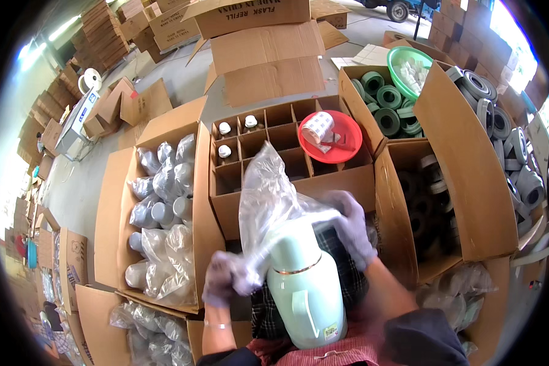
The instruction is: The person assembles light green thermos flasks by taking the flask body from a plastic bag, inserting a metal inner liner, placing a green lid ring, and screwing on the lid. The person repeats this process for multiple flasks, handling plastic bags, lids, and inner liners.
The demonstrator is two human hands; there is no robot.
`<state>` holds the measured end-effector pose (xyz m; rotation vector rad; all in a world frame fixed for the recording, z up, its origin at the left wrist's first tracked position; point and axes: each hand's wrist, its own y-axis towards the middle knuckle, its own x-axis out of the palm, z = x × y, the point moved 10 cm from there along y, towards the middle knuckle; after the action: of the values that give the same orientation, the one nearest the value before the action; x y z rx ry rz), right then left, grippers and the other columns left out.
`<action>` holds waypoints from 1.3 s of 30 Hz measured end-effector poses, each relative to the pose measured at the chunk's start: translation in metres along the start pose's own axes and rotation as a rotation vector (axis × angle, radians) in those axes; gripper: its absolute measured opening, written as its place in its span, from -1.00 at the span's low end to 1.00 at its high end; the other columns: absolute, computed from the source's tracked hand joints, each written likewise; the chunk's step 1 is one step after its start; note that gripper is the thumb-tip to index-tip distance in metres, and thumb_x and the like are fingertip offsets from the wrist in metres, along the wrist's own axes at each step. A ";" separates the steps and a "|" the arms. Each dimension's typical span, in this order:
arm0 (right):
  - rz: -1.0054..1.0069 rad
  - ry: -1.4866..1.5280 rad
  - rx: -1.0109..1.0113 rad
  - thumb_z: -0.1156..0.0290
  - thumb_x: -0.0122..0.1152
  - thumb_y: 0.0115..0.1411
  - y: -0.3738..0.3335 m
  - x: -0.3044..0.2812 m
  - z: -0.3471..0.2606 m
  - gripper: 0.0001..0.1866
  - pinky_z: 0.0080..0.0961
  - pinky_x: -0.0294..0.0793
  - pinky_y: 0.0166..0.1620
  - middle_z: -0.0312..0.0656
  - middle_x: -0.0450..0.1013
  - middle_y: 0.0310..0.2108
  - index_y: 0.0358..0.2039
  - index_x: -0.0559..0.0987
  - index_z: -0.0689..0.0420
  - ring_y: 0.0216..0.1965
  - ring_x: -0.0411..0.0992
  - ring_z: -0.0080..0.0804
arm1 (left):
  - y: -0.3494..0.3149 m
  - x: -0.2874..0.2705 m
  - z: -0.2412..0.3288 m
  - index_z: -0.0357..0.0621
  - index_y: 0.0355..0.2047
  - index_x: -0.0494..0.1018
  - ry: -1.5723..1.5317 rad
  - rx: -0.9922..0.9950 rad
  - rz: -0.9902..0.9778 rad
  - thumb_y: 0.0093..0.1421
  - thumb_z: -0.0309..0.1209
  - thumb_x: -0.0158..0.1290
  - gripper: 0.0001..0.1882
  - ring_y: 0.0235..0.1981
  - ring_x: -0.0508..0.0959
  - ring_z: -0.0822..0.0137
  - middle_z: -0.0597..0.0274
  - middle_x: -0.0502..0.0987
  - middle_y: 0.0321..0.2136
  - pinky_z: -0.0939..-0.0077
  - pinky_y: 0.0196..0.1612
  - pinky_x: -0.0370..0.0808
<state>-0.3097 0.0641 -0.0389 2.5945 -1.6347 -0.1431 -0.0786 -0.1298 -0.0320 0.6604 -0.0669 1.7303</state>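
Observation:
A mint-green vacuum flask (314,290) with a side handle rests on my lap, tilted with its lid away from me. A clear plastic bag (267,186) stands up beyond the lid, its mouth edge drawn close around the lid's top. My left hand (226,277), in a pale glove, is closed on the bag's edge to the left of the lid. On the other side, my right hand (351,230), gloved too, grips the bag's far right edge. Slight motion blur softens both hands and the bag's rim.
Ahead stands a divided carton (287,195) holding a few white-capped items and a red bowl (341,152) with a tape roll. An open carton of bagged grey flasks (163,212) is at left. Cartons of green rings (388,97) and dark rings (436,183) are right.

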 end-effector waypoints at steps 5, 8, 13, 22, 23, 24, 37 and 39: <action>0.009 -0.409 -0.399 0.60 0.24 -0.01 -0.107 -0.029 -0.030 -0.79 -0.34 0.43 -0.05 -0.03 0.43 -0.16 -0.31 0.48 0.22 -0.12 0.42 -0.10 | -0.029 0.143 0.027 -0.23 -0.16 0.61 0.420 -0.168 -0.829 0.11 -0.43 0.24 -0.72 0.01 0.52 -0.01 0.01 0.59 -0.15 0.09 0.14 0.35; -0.022 -0.643 -0.603 0.52 0.26 -0.07 -0.123 -0.034 -0.057 -0.73 -0.22 0.42 -0.04 -0.06 0.43 -0.18 -0.31 0.48 0.22 -0.12 0.41 -0.04 | -0.048 0.155 0.019 -0.11 -0.11 0.63 0.720 0.016 -1.016 0.17 -0.44 0.20 -0.74 0.06 0.51 0.12 0.16 0.61 -0.09 0.23 0.16 0.37; -0.234 -0.802 -0.665 0.51 0.24 -0.11 -0.171 -0.031 -0.057 -0.74 -0.08 0.41 0.01 -0.07 0.43 -0.19 -0.34 0.47 0.21 -0.09 0.41 -0.01 | -0.034 0.137 0.004 -0.19 -0.15 0.65 0.544 -0.374 -0.797 0.13 -0.43 0.23 -0.74 -0.06 0.57 0.12 0.12 0.63 -0.16 0.30 0.06 0.43; -0.549 -0.530 -0.187 0.49 0.26 0.00 -0.206 -0.055 -0.088 -0.56 -0.21 0.45 0.07 0.03 0.42 -0.07 -0.04 0.51 0.18 -0.03 0.43 -0.01 | -0.141 0.179 -0.054 -0.17 0.09 0.52 0.023 -0.887 -0.836 0.34 -0.36 0.06 -0.66 -0.07 0.56 0.45 0.21 0.64 -0.09 0.56 0.07 0.41; -0.430 -0.457 -0.237 0.44 0.32 0.01 -0.187 -0.057 -0.118 -0.51 -0.20 0.44 0.07 0.07 0.41 -0.04 0.00 0.48 0.26 -0.03 0.43 0.02 | -0.140 0.202 -0.058 -0.22 0.09 0.50 0.020 -0.915 -0.851 0.35 -0.38 0.05 -0.66 0.00 0.54 0.39 0.17 0.60 -0.01 0.53 0.10 0.40; -0.349 -0.507 -0.263 0.34 0.37 0.05 -0.177 -0.051 -0.141 -0.41 -0.19 0.44 0.05 0.10 0.39 -0.02 0.06 0.42 0.33 -0.02 0.42 0.04 | -0.139 0.223 -0.063 -0.27 0.09 0.49 0.014 -0.945 -0.886 0.35 -0.40 0.04 -0.66 0.07 0.52 0.33 0.13 0.56 0.06 0.51 0.13 0.40; 0.632 -0.014 0.352 0.45 0.21 0.18 -0.342 -0.262 -0.153 -0.71 -0.62 0.49 -0.23 -0.34 0.55 -0.33 -0.09 0.59 0.26 -0.30 0.48 -0.63 | -0.088 0.321 -0.042 -0.44 0.05 0.47 0.041 -0.896 -1.051 0.28 -0.36 0.03 -0.58 0.12 0.48 0.15 -0.09 0.53 0.02 0.39 0.26 0.27; 1.002 -0.092 0.075 0.45 0.18 0.21 -0.409 -0.330 -0.183 -0.76 -0.68 0.42 -0.34 -0.38 0.53 -0.39 -0.13 0.58 0.25 -0.42 0.42 -0.68 | -0.083 0.273 -0.095 -0.45 0.02 0.49 0.242 -1.022 -0.968 0.22 -0.31 0.03 -0.53 -0.01 0.54 0.30 0.04 0.60 -0.07 0.43 0.16 0.38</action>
<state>-0.0635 0.5403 0.1110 1.5178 -2.7478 -0.1312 -0.0716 0.1702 -0.0101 -0.2792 -0.3668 0.6484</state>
